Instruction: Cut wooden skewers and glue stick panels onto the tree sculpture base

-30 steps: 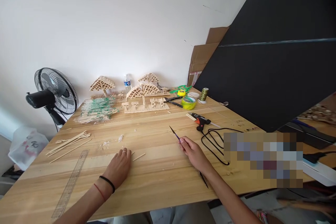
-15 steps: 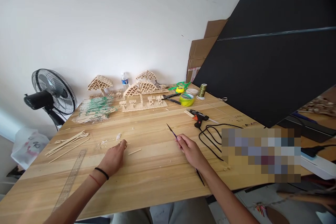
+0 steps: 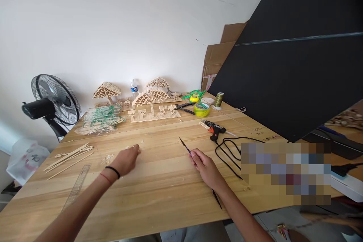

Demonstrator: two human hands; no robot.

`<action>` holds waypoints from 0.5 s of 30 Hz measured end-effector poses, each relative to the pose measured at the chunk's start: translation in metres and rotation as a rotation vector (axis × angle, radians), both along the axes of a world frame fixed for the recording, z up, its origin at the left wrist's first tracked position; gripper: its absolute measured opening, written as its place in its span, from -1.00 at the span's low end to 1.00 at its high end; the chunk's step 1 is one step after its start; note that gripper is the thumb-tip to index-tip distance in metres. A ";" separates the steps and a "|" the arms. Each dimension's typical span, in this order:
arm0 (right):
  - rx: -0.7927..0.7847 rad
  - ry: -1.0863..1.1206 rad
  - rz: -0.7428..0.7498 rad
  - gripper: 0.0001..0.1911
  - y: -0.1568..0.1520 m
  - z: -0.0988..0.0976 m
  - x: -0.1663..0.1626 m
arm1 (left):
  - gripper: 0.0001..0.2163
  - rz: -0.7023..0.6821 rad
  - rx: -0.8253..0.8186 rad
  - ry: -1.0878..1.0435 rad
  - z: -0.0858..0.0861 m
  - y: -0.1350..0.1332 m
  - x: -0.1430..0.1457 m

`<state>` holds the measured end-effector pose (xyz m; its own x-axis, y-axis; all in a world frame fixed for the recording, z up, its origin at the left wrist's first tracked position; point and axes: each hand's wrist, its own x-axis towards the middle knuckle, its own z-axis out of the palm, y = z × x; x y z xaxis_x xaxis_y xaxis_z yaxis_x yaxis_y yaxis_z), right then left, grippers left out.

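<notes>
My right hand (image 3: 205,166) is closed around a slim dark pointed tool (image 3: 185,145), held above the table. Its sharp tip points away from me, and a dark tapered end (image 3: 217,199) shows behind the wrist. My left hand (image 3: 127,160) is low over the tabletop with fingers curled down and together. A small pale bit shows by its fingertips, but what they hold, if anything, is hidden. Whitish scraps (image 3: 108,159) lie beside that hand. Further left are thin wooden sticks (image 3: 70,157) and a clear ruler (image 3: 77,185), partly behind my forearm.
A hot glue gun (image 3: 215,128) with a looping black cord lies right of centre. Behind stand stick-built tree models (image 3: 151,98), pliers (image 3: 185,107), yellow tape (image 3: 202,110), a thread spool (image 3: 218,100) and a bagged stick bundle (image 3: 102,119). A fan (image 3: 55,100) stands left.
My left hand has moved slightly forward and right across the tabletop. The short stick piece that lay beside it no longer shows. My right hand keeps its hold on the pointed tool.
</notes>
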<state>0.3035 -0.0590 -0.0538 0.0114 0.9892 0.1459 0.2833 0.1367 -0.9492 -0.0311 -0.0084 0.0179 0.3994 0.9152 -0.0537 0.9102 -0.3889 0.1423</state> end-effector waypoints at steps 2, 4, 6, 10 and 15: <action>-0.002 -0.006 -0.004 -0.50 0.000 0.002 -0.001 | -0.88 0.063 0.032 -0.033 0.010 0.028 -0.017; 0.005 -0.019 -0.008 -0.51 0.000 0.003 -0.002 | -0.85 0.133 0.060 -0.054 0.017 0.057 -0.032; 0.013 -0.041 -0.021 -0.51 0.000 0.005 -0.002 | -0.81 0.229 0.077 -0.046 0.019 0.082 -0.044; 0.016 -0.077 -0.053 -0.49 0.000 0.005 -0.002 | -0.84 0.385 0.059 -0.007 0.009 0.123 -0.053; -0.017 -0.068 -0.073 -0.48 0.003 0.002 -0.002 | -0.69 0.457 0.043 0.014 -0.010 0.166 -0.047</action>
<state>0.3017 -0.0564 -0.0522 0.0745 0.9884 0.1320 0.3558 0.0973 -0.9295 -0.0779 0.1577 0.0075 -0.0462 0.9988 -0.0138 0.9914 0.0476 0.1216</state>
